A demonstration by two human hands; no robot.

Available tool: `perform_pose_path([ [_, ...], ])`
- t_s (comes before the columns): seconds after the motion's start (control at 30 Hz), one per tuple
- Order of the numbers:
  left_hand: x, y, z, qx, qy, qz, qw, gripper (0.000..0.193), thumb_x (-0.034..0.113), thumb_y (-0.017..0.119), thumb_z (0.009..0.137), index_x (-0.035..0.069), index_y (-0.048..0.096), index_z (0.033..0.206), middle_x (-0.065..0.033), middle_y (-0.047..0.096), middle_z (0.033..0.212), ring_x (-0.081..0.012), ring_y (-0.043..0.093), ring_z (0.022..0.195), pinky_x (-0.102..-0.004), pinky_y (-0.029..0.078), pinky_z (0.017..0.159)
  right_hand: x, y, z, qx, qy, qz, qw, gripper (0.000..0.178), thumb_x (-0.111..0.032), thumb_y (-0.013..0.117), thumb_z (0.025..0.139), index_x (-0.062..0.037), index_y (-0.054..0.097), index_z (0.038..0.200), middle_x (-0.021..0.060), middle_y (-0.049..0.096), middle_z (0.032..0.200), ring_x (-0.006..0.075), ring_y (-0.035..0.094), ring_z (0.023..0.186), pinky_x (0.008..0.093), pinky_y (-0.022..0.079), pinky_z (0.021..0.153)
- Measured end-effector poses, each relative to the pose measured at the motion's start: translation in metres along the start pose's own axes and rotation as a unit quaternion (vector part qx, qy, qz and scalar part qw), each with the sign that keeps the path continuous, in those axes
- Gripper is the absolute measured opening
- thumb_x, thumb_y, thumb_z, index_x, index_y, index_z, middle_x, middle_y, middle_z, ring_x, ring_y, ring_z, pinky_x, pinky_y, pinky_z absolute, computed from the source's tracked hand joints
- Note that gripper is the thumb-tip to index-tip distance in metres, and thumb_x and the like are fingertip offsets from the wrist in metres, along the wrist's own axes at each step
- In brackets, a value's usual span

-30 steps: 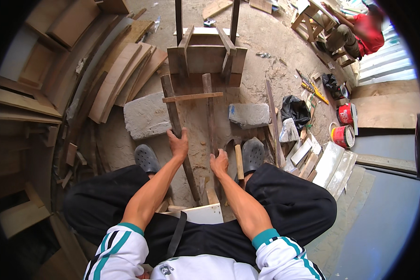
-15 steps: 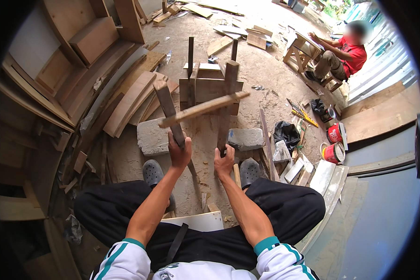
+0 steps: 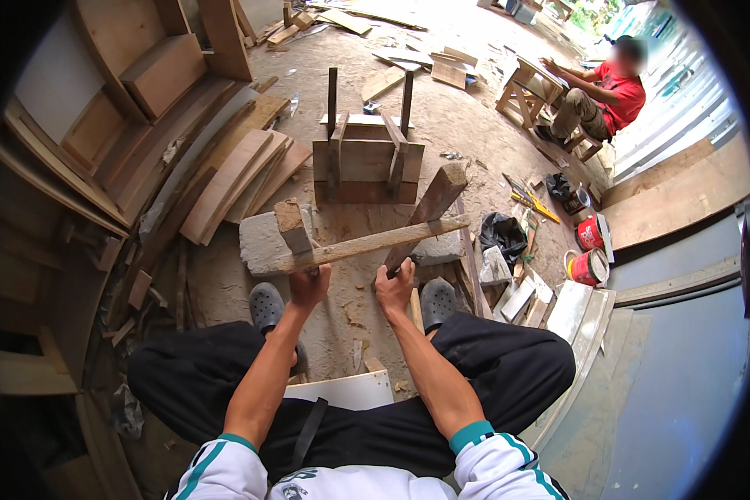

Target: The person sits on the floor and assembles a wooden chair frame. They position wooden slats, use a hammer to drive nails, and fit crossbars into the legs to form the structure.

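Between my hands is an H-like wooden frame made of two thick legs and a thin crossbar (image 3: pixel 375 243). My left hand (image 3: pixel 309 286) is closed round the lower part of the left leg (image 3: pixel 292 227), below the crossbar. Gripping the right leg (image 3: pixel 429 207) low down is my right hand (image 3: pixel 395 285). The leg ends point up toward me, and the crossbar slants slightly up to the right. Beyond the frame, a wooden piece with a plank panel (image 3: pixel 367 161) and several upright legs stands on the ground, apart from my hands.
Pale blocks (image 3: pixel 262 243) flank the frame. Curved boards (image 3: pixel 233 187) and cabinet parts lie left. At right are a black plastic bag (image 3: pixel 503 234), red cans (image 3: pixel 589 268), a yellow tool (image 3: pixel 535 204) and offcuts. A person in red (image 3: pixel 621 96) sits farther off. A white board (image 3: pixel 346 390) lies before me.
The wooden frame has tipped, its upper ends coming toward me and its crossbar lower in view. Both hands have moved slightly but keep hold of the legs.
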State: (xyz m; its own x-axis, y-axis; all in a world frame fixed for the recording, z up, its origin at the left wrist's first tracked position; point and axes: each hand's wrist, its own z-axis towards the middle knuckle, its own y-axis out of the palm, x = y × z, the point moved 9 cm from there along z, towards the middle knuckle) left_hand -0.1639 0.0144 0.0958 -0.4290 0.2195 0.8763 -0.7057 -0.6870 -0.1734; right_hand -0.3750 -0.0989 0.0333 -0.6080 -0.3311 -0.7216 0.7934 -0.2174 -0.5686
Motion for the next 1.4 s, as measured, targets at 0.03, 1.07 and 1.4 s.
perform_pose_path([
  [0.03,0.0,0.002,0.002,-0.015,0.0,-0.01,1.0,0.033,0.015,0.059,0.083,-0.002,0.049,0.11,-0.0075,0.053,0.099,-0.0169,0.052,0.09,-0.032,0.043,0.083,0.001,-0.001,0.001,0.006,-0.002,-0.013,1.0,0.041,-0.015,0.067,0.079,-0.0025,0.047,0.112,0.0208,0.053,0.102,0.0427,0.056,0.091,0.0492,0.048,0.076],
  [1.07,0.055,-0.036,0.062,0.05,-0.037,-0.207,0.976,0.044,0.032,0.067,0.092,0.002,0.052,0.121,0.0001,0.06,0.087,-0.009,0.053,0.076,-0.0264,0.043,0.072,-0.107,-0.029,0.098,-0.111,-0.08,0.231,0.963,0.032,-0.018,0.064,0.095,-0.0014,0.052,0.12,0.0084,0.065,0.093,0.0147,0.058,0.079,0.0295,0.049,0.073],
  [1.4,0.048,-0.044,0.057,0.101,-0.007,-0.2,0.974,0.046,0.034,0.053,0.099,0.002,0.045,0.131,-0.0054,0.055,0.108,-0.0127,0.05,0.084,-0.0303,0.043,0.079,-0.118,-0.023,0.091,-0.105,-0.115,0.226,0.962,0.041,-0.009,0.066,0.091,-0.004,0.047,0.127,0.0186,0.061,0.09,0.0303,0.056,0.07,0.0411,0.046,0.064],
])
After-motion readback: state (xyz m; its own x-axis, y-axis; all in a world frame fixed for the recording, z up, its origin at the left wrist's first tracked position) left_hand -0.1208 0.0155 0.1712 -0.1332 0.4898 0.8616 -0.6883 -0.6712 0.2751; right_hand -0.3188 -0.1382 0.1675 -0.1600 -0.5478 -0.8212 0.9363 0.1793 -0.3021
